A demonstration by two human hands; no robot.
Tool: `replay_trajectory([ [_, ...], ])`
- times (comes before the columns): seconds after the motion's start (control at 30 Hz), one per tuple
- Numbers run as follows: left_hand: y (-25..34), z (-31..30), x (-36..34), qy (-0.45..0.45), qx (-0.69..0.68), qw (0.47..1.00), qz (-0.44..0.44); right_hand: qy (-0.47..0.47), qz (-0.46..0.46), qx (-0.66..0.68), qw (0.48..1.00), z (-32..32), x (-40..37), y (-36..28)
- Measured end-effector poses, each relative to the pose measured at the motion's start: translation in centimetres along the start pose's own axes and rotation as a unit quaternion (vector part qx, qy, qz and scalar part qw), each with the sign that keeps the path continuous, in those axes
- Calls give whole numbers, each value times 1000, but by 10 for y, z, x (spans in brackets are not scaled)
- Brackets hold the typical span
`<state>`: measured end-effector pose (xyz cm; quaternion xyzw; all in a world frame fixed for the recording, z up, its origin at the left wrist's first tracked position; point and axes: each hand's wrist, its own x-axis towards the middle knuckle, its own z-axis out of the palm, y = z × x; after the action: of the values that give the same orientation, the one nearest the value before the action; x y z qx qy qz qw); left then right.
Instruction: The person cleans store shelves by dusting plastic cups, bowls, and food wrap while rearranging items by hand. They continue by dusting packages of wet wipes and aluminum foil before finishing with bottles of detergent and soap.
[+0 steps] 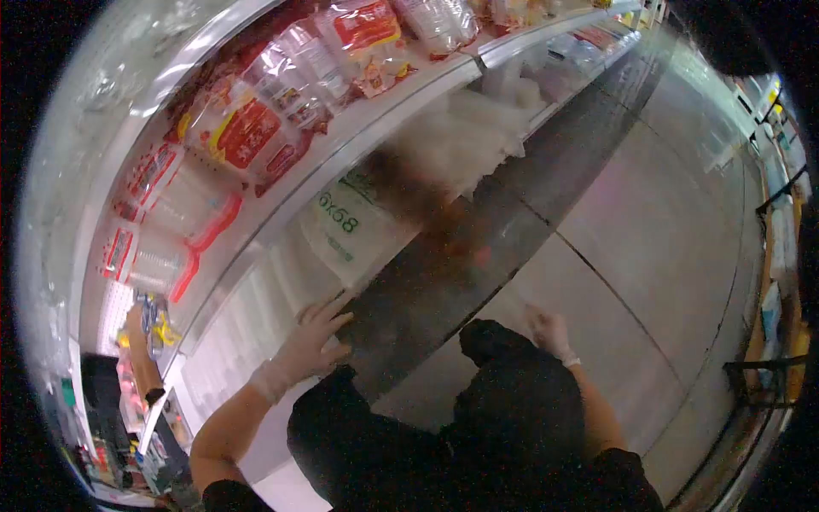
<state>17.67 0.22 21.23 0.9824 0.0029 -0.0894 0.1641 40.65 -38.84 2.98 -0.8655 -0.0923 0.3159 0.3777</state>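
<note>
My left hand [317, 340], in a thin pale glove, has its fingers spread at the front edge of the lower shelf [235, 337], beside the stacked white plastic bags. Nothing is held in it. My right hand [550, 333], also gloved, is closed and blurred by motion over the floor. A brown, fluffy duster [431, 200], smeared by movement, lines up with this hand; its handle hardly shows. The duster's head is in front of the lower shelf, near a white bag with green print [341, 226] and a pale bundle of bags [465, 128].
On the upper shelf [375, 111] are several red-and-clear packs of disposable cups [247, 136]. Grey floor tiles [614, 256] extend to the right, towards another shelf row with a dark stand [763, 375]. At the lower left another person's arm [143, 354] reaches towards goods.
</note>
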Motion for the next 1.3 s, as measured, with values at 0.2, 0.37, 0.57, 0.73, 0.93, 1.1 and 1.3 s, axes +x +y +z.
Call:
replay_trajectory([
  [0.2, 93, -44, 11, 10, -112, 994, 13, 290, -134, 129, 939, -1, 87, 21],
  [0.37, 128, 4, 45, 17, -495, 865, -87, 109, -119, 76, 984, 6, 67, -45],
  [0.57, 86, 57, 26, -13, -633, 717, -291, 230, -37, 405, 884, -60, 54, -77],
  [0.73, 72, 53, 16, -129, -476, 834, -249, 242, 87, 298, 919, -100, -57, -181],
  [0.93, 94, 128, -42, -16, -581, 749, -316, 97, 88, 7, 991, -122, -163, -267],
  [1.1, 171, -13, -70, -282, -471, 799, -246, 245, 131, 406, 870, -153, -178, -240],
  [1.3, 184, -178, -42, -211, -251, 918, -224, 237, 25, 290, 927, -222, -213, -333],
])
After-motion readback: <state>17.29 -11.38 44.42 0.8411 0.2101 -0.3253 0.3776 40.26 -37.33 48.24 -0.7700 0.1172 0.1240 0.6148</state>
